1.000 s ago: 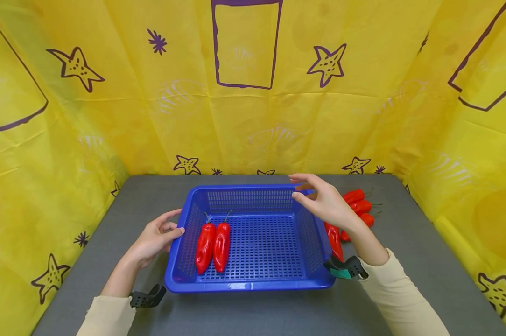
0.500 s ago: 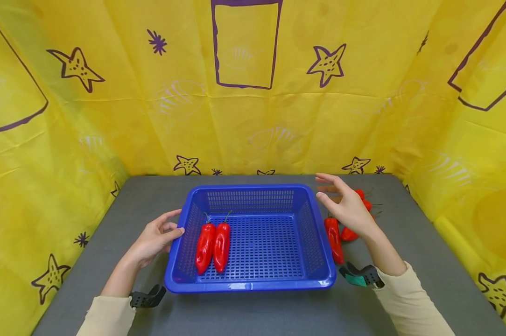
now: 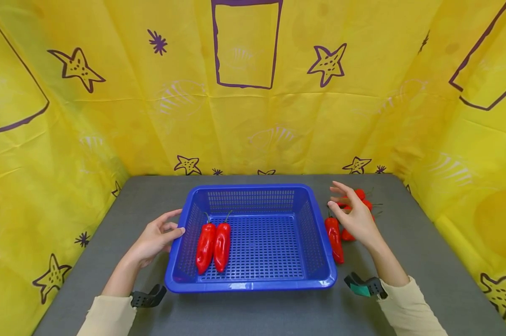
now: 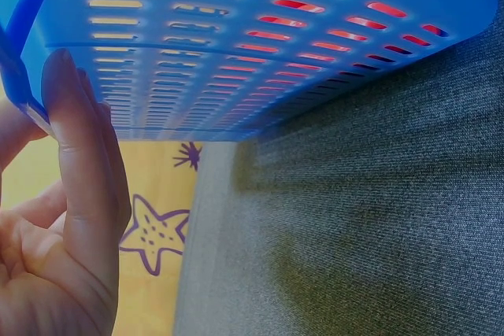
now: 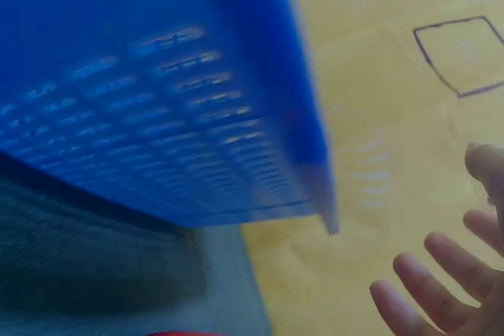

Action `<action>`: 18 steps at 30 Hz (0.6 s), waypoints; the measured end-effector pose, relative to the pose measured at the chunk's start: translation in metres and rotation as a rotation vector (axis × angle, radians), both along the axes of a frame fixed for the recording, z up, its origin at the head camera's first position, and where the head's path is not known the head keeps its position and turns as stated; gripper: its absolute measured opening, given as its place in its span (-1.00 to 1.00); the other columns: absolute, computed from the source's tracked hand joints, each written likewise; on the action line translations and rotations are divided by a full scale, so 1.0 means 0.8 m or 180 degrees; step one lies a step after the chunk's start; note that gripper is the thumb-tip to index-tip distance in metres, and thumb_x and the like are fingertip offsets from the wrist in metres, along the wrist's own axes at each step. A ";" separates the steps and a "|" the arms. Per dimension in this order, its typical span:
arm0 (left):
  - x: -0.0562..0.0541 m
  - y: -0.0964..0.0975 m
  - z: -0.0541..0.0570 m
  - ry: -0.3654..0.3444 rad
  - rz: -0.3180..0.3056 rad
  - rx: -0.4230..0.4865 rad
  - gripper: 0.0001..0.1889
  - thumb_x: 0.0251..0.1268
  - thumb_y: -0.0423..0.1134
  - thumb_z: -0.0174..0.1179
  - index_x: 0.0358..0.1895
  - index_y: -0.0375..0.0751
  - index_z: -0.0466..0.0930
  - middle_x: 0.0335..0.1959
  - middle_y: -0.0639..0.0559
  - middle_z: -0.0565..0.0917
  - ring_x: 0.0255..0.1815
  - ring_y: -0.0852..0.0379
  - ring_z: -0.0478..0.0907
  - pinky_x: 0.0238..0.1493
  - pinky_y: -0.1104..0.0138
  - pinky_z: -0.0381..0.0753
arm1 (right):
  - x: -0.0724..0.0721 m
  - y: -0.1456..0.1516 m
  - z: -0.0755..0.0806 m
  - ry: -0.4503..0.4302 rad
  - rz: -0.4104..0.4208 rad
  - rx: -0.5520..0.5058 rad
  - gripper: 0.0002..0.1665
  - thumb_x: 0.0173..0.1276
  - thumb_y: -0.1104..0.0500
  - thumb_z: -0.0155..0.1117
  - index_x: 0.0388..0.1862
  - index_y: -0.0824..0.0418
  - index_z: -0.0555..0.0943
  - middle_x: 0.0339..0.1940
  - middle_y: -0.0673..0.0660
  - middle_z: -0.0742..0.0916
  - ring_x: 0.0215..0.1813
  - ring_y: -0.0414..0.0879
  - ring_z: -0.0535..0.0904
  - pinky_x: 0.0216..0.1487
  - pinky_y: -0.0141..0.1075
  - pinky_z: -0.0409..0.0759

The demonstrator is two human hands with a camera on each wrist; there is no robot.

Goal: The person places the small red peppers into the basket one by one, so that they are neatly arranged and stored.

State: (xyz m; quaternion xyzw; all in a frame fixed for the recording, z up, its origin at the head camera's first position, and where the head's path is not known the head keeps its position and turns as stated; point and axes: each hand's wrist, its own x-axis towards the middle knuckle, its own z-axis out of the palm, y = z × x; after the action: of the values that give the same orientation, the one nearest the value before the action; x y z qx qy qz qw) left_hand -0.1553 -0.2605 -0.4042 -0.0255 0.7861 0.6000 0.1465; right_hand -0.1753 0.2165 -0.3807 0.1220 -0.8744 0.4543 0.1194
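A blue plastic basket (image 3: 253,285) with slotted sides sits mid-table. Two red peppers (image 3: 221,247) lie side by side in its left part, stems pointing away. My left hand (image 3: 154,240) holds the basket's left rim, thumb on top and fingers (image 4: 83,155) against the outer side. To the right of the basket, my right hand (image 3: 355,219) hovers with fingers apart and nothing in them. It partly covers several red peppers (image 3: 359,193) behind it. One more pepper (image 3: 334,240) lies along the basket's right wall. In the right wrist view the fingers (image 5: 429,297) are spread in the air.
The grey table (image 3: 253,315) carries everything. A yellow cloth (image 3: 244,121) with starfish drawings hangs behind it and on both sides. Each wrist wears a black strap (image 3: 366,285).
My right hand has moved right, away from above the basket's right rim, and then lower toward the peppers outside. My left hand and the basket have stayed put.
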 end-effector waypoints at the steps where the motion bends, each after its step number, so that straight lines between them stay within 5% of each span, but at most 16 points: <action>1: 0.000 0.000 0.000 0.0001 0.0001 -0.0001 -0.27 0.22 -0.20 0.20 0.41 -0.13 0.01 -0.18 -0.26 0.56 -0.33 -0.06 0.65 -0.31 0.05 0.66 | 0.001 0.001 -0.004 -0.0018 -0.0025 -0.0015 -0.34 0.32 0.13 0.17 0.38 -0.02 0.21 0.21 0.15 0.51 0.06 0.04 0.56 -0.13 -0.36 0.61; 7: 0.000 0.000 -0.002 0.0026 -0.0006 -0.0001 -0.26 0.22 -0.19 0.20 0.40 -0.13 0.01 -0.16 -0.28 0.55 -0.33 -0.06 0.65 -0.32 0.05 0.66 | 0.008 0.011 -0.031 -0.0117 -0.0189 -0.0048 -0.35 0.32 0.10 0.18 0.37 0.02 0.24 0.18 0.18 0.53 0.04 0.07 0.57 -0.20 -0.60 0.52; 18: -0.001 -0.002 -0.006 0.0039 0.0039 -0.0057 -0.28 0.19 -0.16 0.22 0.38 -0.09 0.06 -0.19 -0.24 0.56 -0.33 -0.06 0.65 -0.31 0.07 0.66 | 0.024 0.019 -0.068 -0.0284 -0.0620 0.0213 -0.38 0.30 0.04 0.19 0.31 0.12 0.31 0.10 0.25 0.58 -0.05 0.13 0.61 -0.19 -0.32 0.62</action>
State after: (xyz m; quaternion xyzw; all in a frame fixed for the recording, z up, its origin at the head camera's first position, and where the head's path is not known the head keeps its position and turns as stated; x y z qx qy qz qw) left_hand -0.1558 -0.2618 -0.4089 -0.0280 0.7921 0.5939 0.1377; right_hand -0.1559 0.2319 -0.4353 0.0199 -0.9012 0.4160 0.1197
